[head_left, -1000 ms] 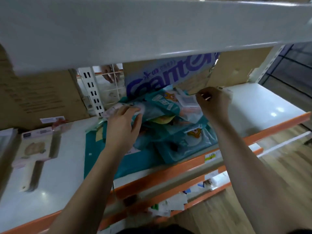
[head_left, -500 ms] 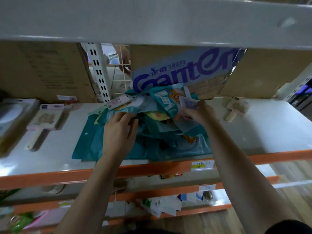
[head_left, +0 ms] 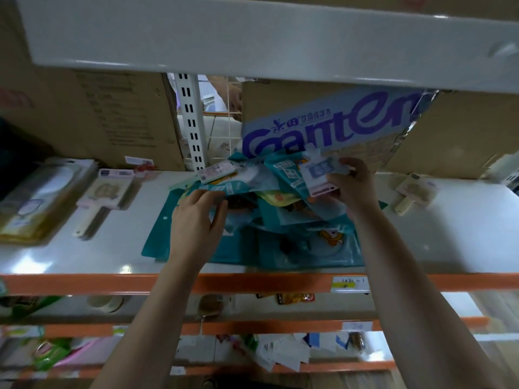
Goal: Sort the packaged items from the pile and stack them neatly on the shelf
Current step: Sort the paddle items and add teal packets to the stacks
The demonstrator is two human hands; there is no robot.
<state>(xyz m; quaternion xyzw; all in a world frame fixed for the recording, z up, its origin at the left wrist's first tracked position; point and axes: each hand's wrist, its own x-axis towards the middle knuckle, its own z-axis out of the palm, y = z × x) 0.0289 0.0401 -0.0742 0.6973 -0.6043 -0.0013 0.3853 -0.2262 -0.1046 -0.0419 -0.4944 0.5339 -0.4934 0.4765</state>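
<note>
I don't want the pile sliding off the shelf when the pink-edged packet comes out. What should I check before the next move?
1. Grip: the right hand pinches the pink-edged packet: ok.
2. Steadying: the left hand rests on the teal pile: ok.
3. Packet free of the teal packets under it: cannot tell, its lower edge overlaps them.
4. Bare shelf right of the pile for stacking: ok.
5. The packed brush lies apart from the pile: ok.
</note>
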